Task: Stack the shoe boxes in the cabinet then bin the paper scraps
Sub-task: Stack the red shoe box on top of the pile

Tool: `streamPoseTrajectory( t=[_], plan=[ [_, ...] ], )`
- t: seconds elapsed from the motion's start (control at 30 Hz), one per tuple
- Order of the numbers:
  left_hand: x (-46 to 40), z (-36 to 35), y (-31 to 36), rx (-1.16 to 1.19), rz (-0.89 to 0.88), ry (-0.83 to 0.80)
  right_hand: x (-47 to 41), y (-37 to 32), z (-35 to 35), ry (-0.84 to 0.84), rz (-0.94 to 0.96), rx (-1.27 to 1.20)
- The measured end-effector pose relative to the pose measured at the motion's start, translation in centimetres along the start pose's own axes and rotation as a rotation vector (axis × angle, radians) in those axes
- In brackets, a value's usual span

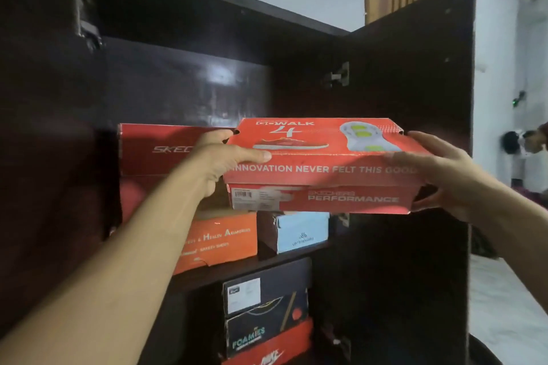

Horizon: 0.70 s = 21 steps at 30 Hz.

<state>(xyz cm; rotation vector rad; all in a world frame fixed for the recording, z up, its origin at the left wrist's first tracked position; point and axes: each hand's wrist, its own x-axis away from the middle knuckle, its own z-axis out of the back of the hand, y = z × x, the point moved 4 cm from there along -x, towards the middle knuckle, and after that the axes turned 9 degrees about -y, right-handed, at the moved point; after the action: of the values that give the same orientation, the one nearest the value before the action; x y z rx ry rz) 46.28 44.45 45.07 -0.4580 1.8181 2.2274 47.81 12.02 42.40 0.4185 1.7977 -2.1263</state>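
While I've got both hands up at the dark cabinet (400, 83), they're carrying a red shoe box (320, 166) level in front of the upper shelf. My left hand (219, 157) grips the box's left end, thumb lying along the lid and the other fingers curled underneath. My right hand (444, 175) holds the right end the same way, thumb on the lid edge and fingers wrapped under the bottom corner. The lid is on, printed with a shoe, a sole and a white slogan.

Behind it, at the left end of that shelf, a second red box (154, 148) sits on top of an orange box (219, 240). Just right of the orange one there's a dark box with a pale blue end (299, 234), right under the box I'm holding; can't tell if they touch. The shelf below has a black box with a white label (261, 293) stacked on a black box with teal lettering (258, 335), and another red one (272, 355) at the bottom. The cabinet door (415, 246) hangs open on the right.
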Motion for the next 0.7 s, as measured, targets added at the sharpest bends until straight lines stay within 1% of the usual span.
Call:
streamPoseTrajectory(
  t=[0.1, 0.23, 0.33, 0.43, 0.6, 0.7],
  plan=[
    [-1.6, 2.1, 3.2, -0.009, -0.041, 0.087, -3.6, -2.5, -0.9, -0.001, 0.042, -0.032],
    [-3.8, 5.2, 7.1, -0.075, -0.09, 0.139, -7.7, -5.8, -3.3, -0.039, 0.086, -0.088],
    [-5.4, 7.8, 8.7, -0.094, -0.088, 0.215, -10.6, -7.8, -5.9, -0.035, 0.1, -0.112],
    [-7.1, 10.1, 8.9, -0.066, -0.055, 0.27, -13.3, -9.1, -9.0, -0.045, 0.076, -0.153],
    [-9.5, 13.7, 8.2, -0.037, -0.087, 0.364, -18.1, -10.5, -14.0, -0.067, 0.114, -0.255],
    [-10.4, 15.8, 7.5, -0.04, -0.119, 0.447, -20.7, -10.8, -16.8, -0.086, 0.139, -0.316]
  ],
)
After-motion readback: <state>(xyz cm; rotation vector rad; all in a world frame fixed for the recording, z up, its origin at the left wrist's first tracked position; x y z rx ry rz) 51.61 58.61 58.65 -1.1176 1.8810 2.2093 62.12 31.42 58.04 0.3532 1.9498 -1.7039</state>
